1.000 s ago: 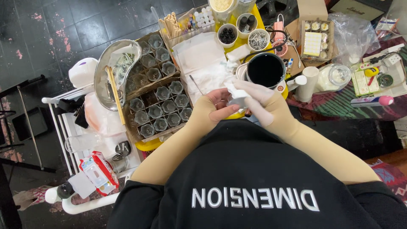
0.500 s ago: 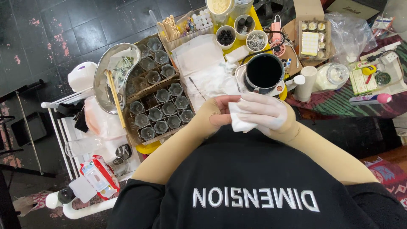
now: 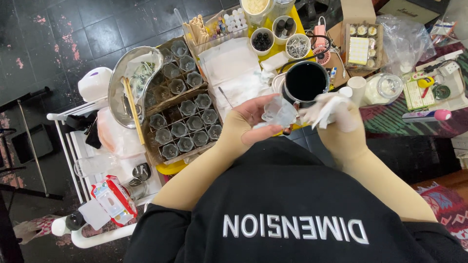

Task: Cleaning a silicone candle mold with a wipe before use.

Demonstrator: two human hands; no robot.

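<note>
A cardboard tray of clear glass cups (image 3: 183,124) sits left of the dark pot (image 3: 306,81). The left hand (image 3: 251,124) now cradles one small clear cup (image 3: 278,112), uncovered. The right hand (image 3: 336,114), which was pressed over it, has drawn apart rightward, clutching a crumpled white tissue (image 3: 325,108); the wiping looks paused.

We saw a clear glass cup (image 3: 279,111), a white tissue (image 3: 327,108), and a pot (image 3: 306,82) black inside. Our sleeves (image 3: 204,171) were beige, our shirt (image 3: 292,204) black with silver lettering. The tray (image 3: 280,46) was yellow, the floor (image 3: 73,34) dark-tiled with pink flecks.
</note>
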